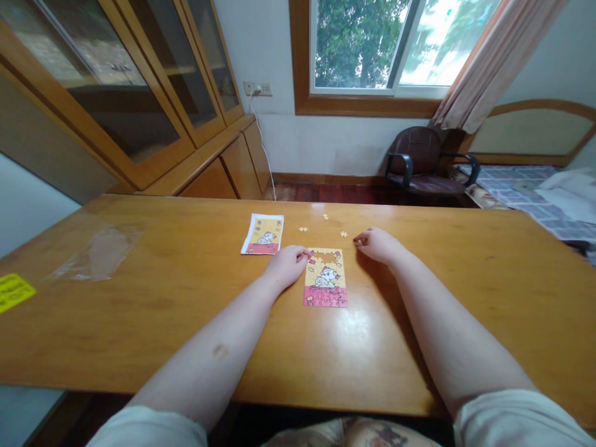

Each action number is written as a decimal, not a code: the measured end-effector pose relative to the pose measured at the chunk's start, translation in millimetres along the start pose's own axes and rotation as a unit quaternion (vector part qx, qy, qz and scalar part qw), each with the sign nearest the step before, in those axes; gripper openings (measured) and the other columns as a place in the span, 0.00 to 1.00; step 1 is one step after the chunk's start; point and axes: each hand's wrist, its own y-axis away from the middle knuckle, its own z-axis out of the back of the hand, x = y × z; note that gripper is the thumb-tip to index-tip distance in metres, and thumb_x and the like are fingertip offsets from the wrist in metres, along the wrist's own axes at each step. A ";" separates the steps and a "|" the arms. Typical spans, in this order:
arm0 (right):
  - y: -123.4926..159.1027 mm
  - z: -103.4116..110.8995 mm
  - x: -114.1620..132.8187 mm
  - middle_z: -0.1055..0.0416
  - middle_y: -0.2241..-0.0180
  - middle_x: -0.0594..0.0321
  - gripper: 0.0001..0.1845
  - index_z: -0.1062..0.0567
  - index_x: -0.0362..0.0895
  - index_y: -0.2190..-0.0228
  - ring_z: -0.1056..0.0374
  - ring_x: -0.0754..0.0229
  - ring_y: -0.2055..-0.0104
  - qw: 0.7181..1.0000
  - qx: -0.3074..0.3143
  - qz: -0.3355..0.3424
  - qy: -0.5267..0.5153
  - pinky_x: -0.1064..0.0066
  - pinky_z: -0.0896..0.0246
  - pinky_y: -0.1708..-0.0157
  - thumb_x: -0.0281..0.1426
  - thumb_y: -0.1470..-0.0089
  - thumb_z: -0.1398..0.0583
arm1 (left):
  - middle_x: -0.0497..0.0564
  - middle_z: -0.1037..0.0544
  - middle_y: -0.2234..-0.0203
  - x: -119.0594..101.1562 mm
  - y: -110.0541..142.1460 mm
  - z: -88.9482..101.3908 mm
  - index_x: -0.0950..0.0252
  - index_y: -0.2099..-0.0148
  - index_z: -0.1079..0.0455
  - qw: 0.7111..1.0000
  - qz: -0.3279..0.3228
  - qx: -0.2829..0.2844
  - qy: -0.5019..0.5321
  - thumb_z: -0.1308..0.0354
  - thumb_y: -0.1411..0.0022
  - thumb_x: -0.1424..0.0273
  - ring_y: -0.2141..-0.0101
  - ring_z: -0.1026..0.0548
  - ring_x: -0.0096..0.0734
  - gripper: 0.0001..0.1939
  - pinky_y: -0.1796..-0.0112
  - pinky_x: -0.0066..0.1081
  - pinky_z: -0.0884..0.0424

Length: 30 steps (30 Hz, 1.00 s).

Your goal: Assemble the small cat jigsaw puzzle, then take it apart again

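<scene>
- Sitting at a wooden table (186, 310), both bare forearms reaching forward over it
- Resting the left hand (286, 264) on the table, touching the upper left edge of a small jigsaw puzzle (325, 282), fingers curled and pinched together at the puzzle's top left corner; seeming to be pressing a piece there, though too small to tell whether anything is being held
- Keeping the right hand (377, 243) just beside the puzzle's upper right corner, fingers loosely curled towards the palm, fingertips pinching near something small and yellow; not telling for sure whether a piece is gripped
- Lying flat near the middle of the table, the puzzle showing a cartoon animal on yellow with a pink band along the bottom, nearly complete, with a gap along the top edge
- Lying apart beyond the puzzle, three loose pieces (343, 234), one close to the right hand, two further back towards the far edge
- Lying to the left of the puzzle, just beyond the left hand, a printed reference picture (263, 234) showing the same design
- Lying well to the left, a clear plastic bag (100, 251), and at the table's left edge a yellow sticker (13, 290)
- Standing beyond the table, a dark armchair (419, 158) under the window (395, 43), and wooden glass-door cabinets (139, 93) along the left wall
</scene>
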 end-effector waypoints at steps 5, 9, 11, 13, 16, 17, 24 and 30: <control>-1.1 -0.7 1.8 0.23 0.59 0.56 0.15 0.19 0.46 0.59 0.28 0.56 0.60 1.000 0.013 -0.019 -0.001 0.73 0.39 0.61 0.29 0.47 0.42 | 0.51 0.21 0.61 -2.6 0.7 1.3 0.62 0.61 0.24 1.000 0.008 0.005 0.003 0.51 0.40 0.71 0.60 0.25 0.36 0.14 0.59 0.32 0.31; -0.9 -0.4 5.7 0.23 0.60 0.54 0.13 0.19 0.44 0.62 0.28 0.55 0.60 0.999 0.013 -0.044 -0.005 0.72 0.39 0.61 0.29 0.49 0.41 | 0.51 0.21 0.60 -5.3 1.3 3.3 0.62 0.61 0.24 1.000 0.013 0.007 0.003 0.51 0.40 0.72 0.60 0.25 0.37 0.14 0.59 0.33 0.31; -0.7 -1.2 7.2 0.23 0.60 0.53 0.12 0.19 0.43 0.63 0.28 0.55 0.60 0.999 0.012 -0.050 -0.004 0.72 0.39 0.61 0.29 0.50 0.40 | 0.51 0.21 0.60 -5.3 1.2 3.6 0.61 0.61 0.24 1.000 0.013 0.007 0.003 0.51 0.40 0.71 0.59 0.25 0.37 0.14 0.59 0.33 0.31; -0.2 -1.9 8.6 0.23 0.60 0.52 0.11 0.19 0.43 0.65 0.27 0.54 0.61 0.999 0.015 -0.052 -0.003 0.71 0.39 0.62 0.29 0.51 0.39 | 0.51 0.21 0.60 -4.7 1.0 3.3 0.61 0.61 0.24 1.000 0.011 0.006 0.002 0.51 0.40 0.71 0.59 0.25 0.37 0.14 0.59 0.33 0.31; 1.9 -1.1 11.6 0.23 0.63 0.52 0.10 0.19 0.42 0.67 0.27 0.53 0.62 0.998 0.027 -0.053 -0.001 0.71 0.39 0.64 0.30 0.51 0.39 | 0.50 0.21 0.61 -3.7 0.7 2.5 0.61 0.61 0.24 1.000 0.010 0.005 0.000 0.51 0.40 0.71 0.60 0.25 0.37 0.14 0.59 0.33 0.31; 2.9 -0.4 12.8 0.22 0.64 0.51 0.10 0.19 0.41 0.67 0.27 0.53 0.62 0.998 0.030 -0.054 0.000 0.71 0.39 0.65 0.30 0.51 0.40 | 0.51 0.21 0.61 -3.5 0.6 2.4 0.61 0.61 0.24 1.000 0.010 0.005 0.000 0.51 0.40 0.71 0.60 0.25 0.37 0.14 0.59 0.33 0.31; 7.0 2.7 20.7 0.23 0.69 0.52 0.08 0.21 0.41 0.70 0.28 0.55 0.67 0.998 0.046 -0.053 -0.002 0.72 0.42 0.69 0.30 0.51 0.40 | 0.51 0.21 0.61 -6.2 1.0 3.6 0.61 0.61 0.24 1.000 0.011 0.009 -0.004 0.51 0.40 0.70 0.60 0.25 0.37 0.14 0.59 0.33 0.31; 5.2 -1.3 19.7 0.23 0.65 0.53 0.11 0.23 0.39 0.65 0.28 0.57 0.64 0.997 0.039 -0.063 -0.035 0.73 0.42 0.68 0.28 0.53 0.38 | 0.51 0.21 0.61 -5.7 0.9 2.9 0.61 0.61 0.24 1.000 0.009 0.008 -0.003 0.51 0.40 0.70 0.60 0.25 0.38 0.14 0.58 0.34 0.31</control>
